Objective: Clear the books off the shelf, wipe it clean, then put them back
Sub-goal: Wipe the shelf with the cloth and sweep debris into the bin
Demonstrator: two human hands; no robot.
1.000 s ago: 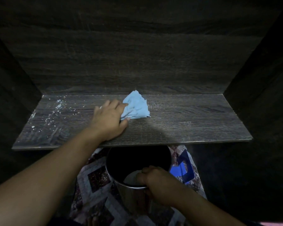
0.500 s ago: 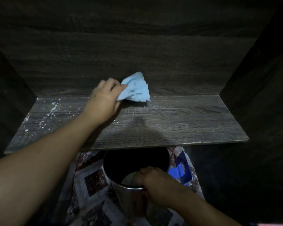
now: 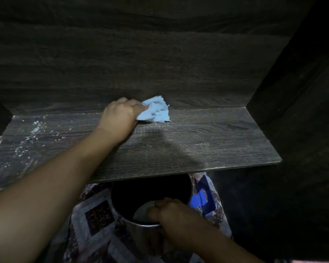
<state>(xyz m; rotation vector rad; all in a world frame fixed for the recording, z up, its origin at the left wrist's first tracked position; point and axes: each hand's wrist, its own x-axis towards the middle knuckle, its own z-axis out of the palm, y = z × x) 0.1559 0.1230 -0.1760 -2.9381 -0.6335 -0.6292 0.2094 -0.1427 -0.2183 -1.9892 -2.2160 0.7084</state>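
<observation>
Where the shelf (image 3: 198, 141) meets the back panel (image 3: 160, 63), we see the left hand (image 3: 120, 118) gripping a crumpled light-blue cloth (image 3: 156, 112), fingers curled round one end of it. The cloth lies on the board near its middle, up against the rear corner line. We find white specks (image 3: 34, 128) scattered on the left part of the shelf, well apart from the cloth; right of the hand the wood shows faint pale smears. Below the front edge we see a round metal bin (image 3: 141, 236), its dark mouth partly under the board. The right hand (image 3: 171, 215) is clamped on the near rim of the bin, fingers bent over the edge into the opening. Something pale lies inside the bin, just by those fingers; we cannot tell what it is. Under the bin lies a patchwork fabric (image 3: 95, 215), and just right of the bin a blue thing (image 3: 203, 200) whose kind we cannot make out.
</observation>
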